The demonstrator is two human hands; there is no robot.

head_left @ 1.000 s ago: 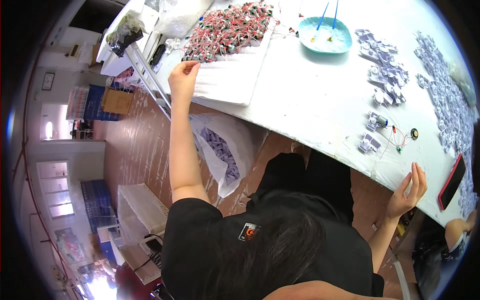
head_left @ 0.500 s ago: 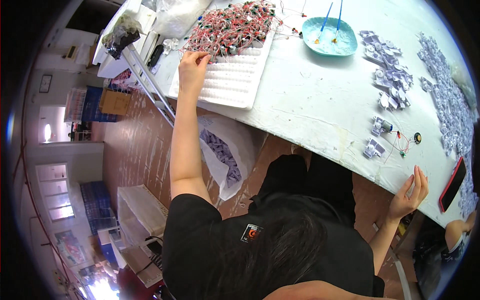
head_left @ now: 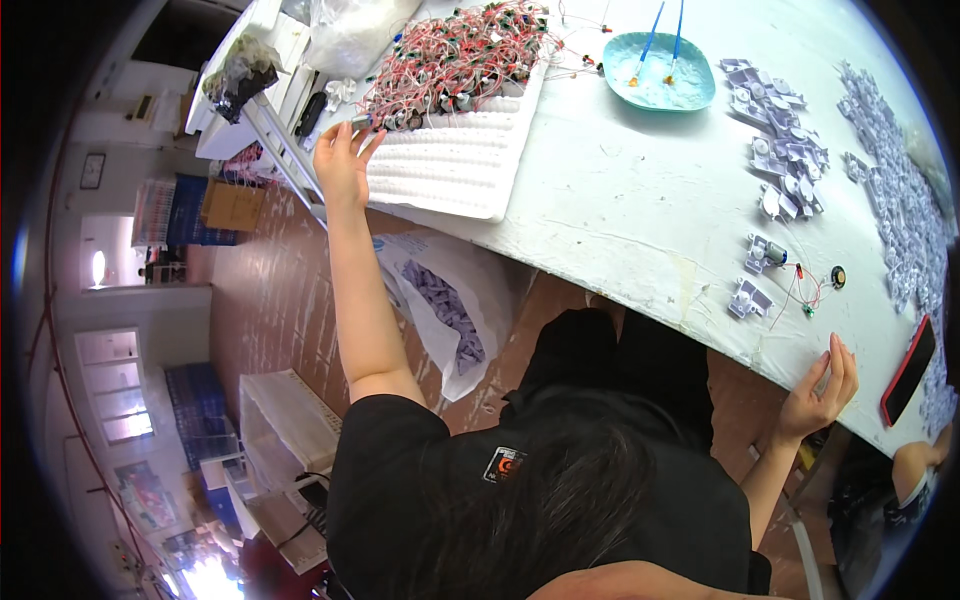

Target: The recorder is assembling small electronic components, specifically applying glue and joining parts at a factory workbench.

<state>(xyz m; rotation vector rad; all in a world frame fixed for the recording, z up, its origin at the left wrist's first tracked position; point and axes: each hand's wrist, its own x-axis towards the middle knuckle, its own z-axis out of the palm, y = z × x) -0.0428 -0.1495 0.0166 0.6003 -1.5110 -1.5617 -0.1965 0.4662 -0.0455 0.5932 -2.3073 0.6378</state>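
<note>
My left hand (head_left: 343, 170) is at the left edge of a tangled heap of red and white wired parts (head_left: 460, 55), on a white ridged foam tray (head_left: 440, 180). Its thumb and fingers are spread, and a small grey piece shows by the fingertips; whether they touch it is unclear. At the table's front edge, my right hand (head_left: 822, 388) lies open and holds nothing. Beyond it are a pale plastic housing with a motor (head_left: 768, 252), red wires and a round black piece (head_left: 838, 276), and another pale housing (head_left: 750, 298).
A turquoise dish (head_left: 650, 100) of white paste carries two blue brushes. Pale plastic housings (head_left: 785, 130) stand in a row, with a larger pile (head_left: 885, 200) farther right. A red-edged black phone (head_left: 907, 372) lies near another person's arm (head_left: 912, 462). Below hangs a white bag (head_left: 480, 310) of pale parts.
My left hand has moved left along the tray from the heap's lower edge, and its fingers have spread apart. The right hand has stayed in place.
</note>
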